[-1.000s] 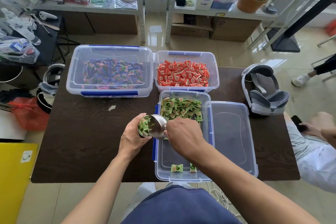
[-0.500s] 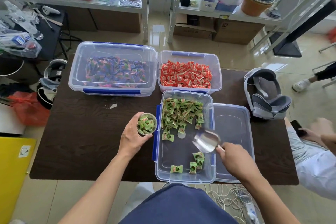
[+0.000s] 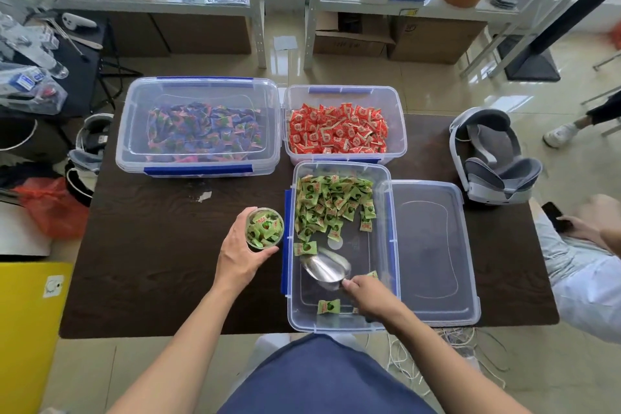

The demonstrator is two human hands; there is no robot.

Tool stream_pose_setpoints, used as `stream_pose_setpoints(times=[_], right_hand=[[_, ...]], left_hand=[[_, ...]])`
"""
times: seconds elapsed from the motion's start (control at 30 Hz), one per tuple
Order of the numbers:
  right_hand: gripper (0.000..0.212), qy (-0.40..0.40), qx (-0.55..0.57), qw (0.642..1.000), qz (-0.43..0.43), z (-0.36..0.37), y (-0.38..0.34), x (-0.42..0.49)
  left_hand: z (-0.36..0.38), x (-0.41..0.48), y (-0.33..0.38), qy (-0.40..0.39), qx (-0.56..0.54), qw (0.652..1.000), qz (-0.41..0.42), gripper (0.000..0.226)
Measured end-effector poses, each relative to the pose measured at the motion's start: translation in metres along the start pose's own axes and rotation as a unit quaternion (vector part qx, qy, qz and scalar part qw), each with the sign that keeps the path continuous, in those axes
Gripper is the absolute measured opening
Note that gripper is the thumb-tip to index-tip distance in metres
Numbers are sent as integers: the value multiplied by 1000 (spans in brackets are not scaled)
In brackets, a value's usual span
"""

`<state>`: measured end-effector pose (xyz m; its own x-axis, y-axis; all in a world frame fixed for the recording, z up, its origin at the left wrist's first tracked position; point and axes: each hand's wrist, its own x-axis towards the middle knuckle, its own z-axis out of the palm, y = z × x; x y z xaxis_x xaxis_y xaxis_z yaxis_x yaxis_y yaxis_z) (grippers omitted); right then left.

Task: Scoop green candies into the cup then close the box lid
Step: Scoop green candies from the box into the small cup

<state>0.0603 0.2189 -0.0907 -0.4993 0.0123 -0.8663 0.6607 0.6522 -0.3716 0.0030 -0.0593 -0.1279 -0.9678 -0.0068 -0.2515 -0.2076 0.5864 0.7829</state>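
Observation:
A clear box (image 3: 291, 312) with blue latches sits at the table's near edge, open, with green candies (image 3: 331, 203) heaped at its far end and a few loose ones near me. My right hand (image 3: 369, 294) grips the handle of a metal scoop (image 3: 325, 268), which lies empty and low inside the box. My left hand (image 3: 240, 254) wraps a small clear cup (image 3: 264, 228) full of green candies, standing on the table just left of the box. The box's clear lid (image 3: 433, 252) lies flat beside the box on its right.
A large closed box of purple-pink candies (image 3: 198, 131) and an open box of red candies (image 3: 339, 129) stand at the table's far side. A grey headset (image 3: 490, 161) rests far right. Another person's hand with a phone (image 3: 571, 222) is at the right edge.
My right hand swung the scoop away from the cup, out to the right, then back down into the box. The cup came down to the table in my left hand.

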Motion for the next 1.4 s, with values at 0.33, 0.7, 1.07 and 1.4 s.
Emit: stream_pose_setpoints(times=[0.33, 0.7, 1.07, 1.4], right_hand=[[30, 61, 222, 973, -2, 49, -22, 45], [23, 6, 263, 964, -34, 16, -32, 81], [26, 57, 171, 980, -84, 10, 17, 45], [29, 125, 82, 982, -112, -3, 60, 21]], left_hand=[[-1, 2, 0, -8, 2, 1000, -10, 90], [-1, 2, 1, -10, -1, 1000, -19, 90], [0, 2, 0, -8, 2, 1000, -27, 92], [-1, 1, 2, -7, 0, 1000, -27, 91]])
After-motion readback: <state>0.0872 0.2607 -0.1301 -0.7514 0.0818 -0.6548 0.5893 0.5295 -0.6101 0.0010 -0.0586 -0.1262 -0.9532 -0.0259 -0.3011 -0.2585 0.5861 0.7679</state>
